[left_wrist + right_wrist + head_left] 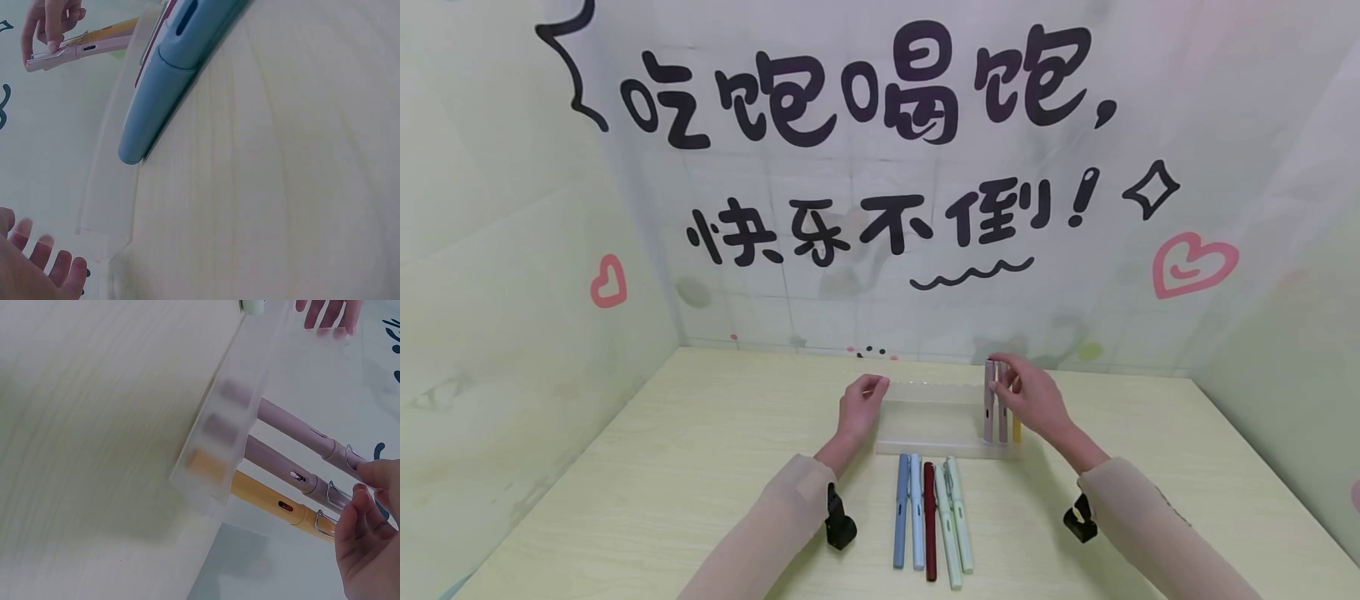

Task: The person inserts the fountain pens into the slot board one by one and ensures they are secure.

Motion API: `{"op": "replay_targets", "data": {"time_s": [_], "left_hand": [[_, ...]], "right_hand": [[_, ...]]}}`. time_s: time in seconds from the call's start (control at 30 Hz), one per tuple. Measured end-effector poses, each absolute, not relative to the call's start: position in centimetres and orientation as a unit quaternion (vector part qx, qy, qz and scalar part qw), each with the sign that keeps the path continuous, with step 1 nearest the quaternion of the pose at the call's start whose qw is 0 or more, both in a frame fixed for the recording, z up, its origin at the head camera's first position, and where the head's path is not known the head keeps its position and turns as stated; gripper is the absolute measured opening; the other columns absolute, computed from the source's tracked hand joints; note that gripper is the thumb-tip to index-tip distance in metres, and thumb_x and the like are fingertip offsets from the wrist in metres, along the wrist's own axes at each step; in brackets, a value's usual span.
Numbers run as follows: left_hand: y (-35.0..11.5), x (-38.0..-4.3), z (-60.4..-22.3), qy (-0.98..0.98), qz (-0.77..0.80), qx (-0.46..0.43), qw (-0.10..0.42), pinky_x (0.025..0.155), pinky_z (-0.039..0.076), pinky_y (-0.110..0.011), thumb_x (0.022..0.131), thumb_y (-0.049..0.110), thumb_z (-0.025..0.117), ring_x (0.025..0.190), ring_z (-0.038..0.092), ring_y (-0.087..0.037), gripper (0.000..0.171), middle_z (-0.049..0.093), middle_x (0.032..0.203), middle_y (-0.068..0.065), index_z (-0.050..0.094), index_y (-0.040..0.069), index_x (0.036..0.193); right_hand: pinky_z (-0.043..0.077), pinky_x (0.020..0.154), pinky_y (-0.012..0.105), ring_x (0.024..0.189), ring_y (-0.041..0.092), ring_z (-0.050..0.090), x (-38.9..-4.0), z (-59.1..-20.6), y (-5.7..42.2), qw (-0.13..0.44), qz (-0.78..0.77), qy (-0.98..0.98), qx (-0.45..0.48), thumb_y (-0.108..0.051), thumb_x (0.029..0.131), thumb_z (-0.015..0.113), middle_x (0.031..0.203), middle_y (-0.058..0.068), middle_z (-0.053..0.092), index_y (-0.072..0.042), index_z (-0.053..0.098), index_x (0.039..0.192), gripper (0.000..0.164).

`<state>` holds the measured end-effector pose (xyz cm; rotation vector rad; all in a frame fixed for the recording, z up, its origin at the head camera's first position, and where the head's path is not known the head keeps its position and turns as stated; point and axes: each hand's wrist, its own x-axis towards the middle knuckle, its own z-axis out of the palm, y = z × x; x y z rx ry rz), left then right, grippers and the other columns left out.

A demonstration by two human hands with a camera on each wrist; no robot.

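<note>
A translucent pen stand [928,452] is at the back of the table. At its upper left corner my left hand [862,407] holds the edge, the fingers partly seen through the plastic. My right hand [1032,395] pinches the clip end of a light purple pen [292,427], which stands upright with its lower end behind the stand's front lip. Just right of it, close under my right fingers, a second purple pen [275,461] stands in the stand. A yellow pen [261,496] is the rightmost one, partly covered by my right hand in the head view.
In front of the stand lie a blue pen [901,512], a light blue pen [917,512], a dark red pen [930,523] and two pale green pens, the left green pen [948,527] overlapping the other. A printed backdrop [850,317] rises behind the table.
</note>
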<state>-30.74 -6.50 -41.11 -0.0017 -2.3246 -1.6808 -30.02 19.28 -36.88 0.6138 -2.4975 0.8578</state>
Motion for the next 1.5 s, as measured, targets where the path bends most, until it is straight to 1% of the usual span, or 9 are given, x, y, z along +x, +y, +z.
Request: {"op": "replay_targets", "data": {"time_s": [0.13, 0.4, 0.77, 0.93, 1.5], "left_hand": [[-6.47, -30.67, -41.03, -0.803, -0.581, 0.001, 0.135, 0.082, 0.045, -0.035, 0.089, 0.022, 0.052, 0.096, 0.055, -0.026, 0.025, 0.06, 0.098, -0.011, 0.06, 0.001, 0.1], [-6.43, -30.73, -41.1, -0.802, -0.583, 0.003, 0.131, 0.082, 0.045, -0.035, 0.089, 0.023, 0.052, 0.096, 0.054, -0.026, 0.026, 0.06, 0.098, -0.011, 0.06, 0.001, 0.1], [-6.47, -30.79, -41.16, -0.803, -0.582, 0.004, 0.132, 0.083, 0.045, -0.035, 0.089, 0.024, 0.052, 0.096, 0.054, -0.026, 0.026, 0.06, 0.098, -0.011, 0.06, 0.001, 0.1], [-6.43, -30.77, -41.04, -0.801, -0.584, 0.002, 0.136, 0.083, 0.044, -0.035, 0.089, 0.021, 0.052, 0.096, 0.054, -0.027, 0.025, 0.06, 0.098, -0.011, 0.06, 0.0, 0.1], [-6.36, -30.75, -41.12, -0.802, -0.582, 0.007, 0.133, 0.083, 0.044, -0.036, 0.09, 0.023, 0.052, 0.097, 0.054, -0.026, 0.025, 0.06, 0.098, -0.01, 0.06, 0.001, 0.1]], "right_hand": [[0.039, 0.043, 0.026, 0.054, 0.012, 0.047, -30.03, -36.76, 19.39, 0.194, 0.3, -0.908, 0.219, -0.008, 0.079, 0.064, 0.065, -0.003, 0.051, -0.005, 0.051, 0.118, 0.041], [0.032, 0.038, 0.026, 0.045, 0.012, 0.039, -29.94, -36.41, 19.43, 0.165, 0.278, -0.923, 0.208, -0.01, 0.08, 0.062, 0.057, -0.005, 0.044, -0.007, 0.048, 0.123, 0.045], [0.032, 0.037, 0.026, 0.042, 0.011, 0.039, -30.32, -36.55, 19.56, 0.156, 0.269, -0.927, 0.209, -0.009, 0.082, 0.061, 0.054, -0.005, 0.044, -0.007, 0.047, 0.124, 0.045], [0.032, 0.037, 0.026, 0.042, 0.012, 0.039, -30.43, -36.57, 19.62, 0.157, 0.271, -0.926, 0.21, -0.009, 0.081, 0.061, 0.054, -0.004, 0.044, -0.007, 0.047, 0.124, 0.045], [0.033, 0.037, 0.027, 0.042, 0.012, 0.039, -30.73, -36.5, 19.69, 0.145, 0.263, -0.931, 0.207, -0.011, 0.081, 0.062, 0.054, -0.003, 0.044, -0.006, 0.047, 0.124, 0.045]]}}
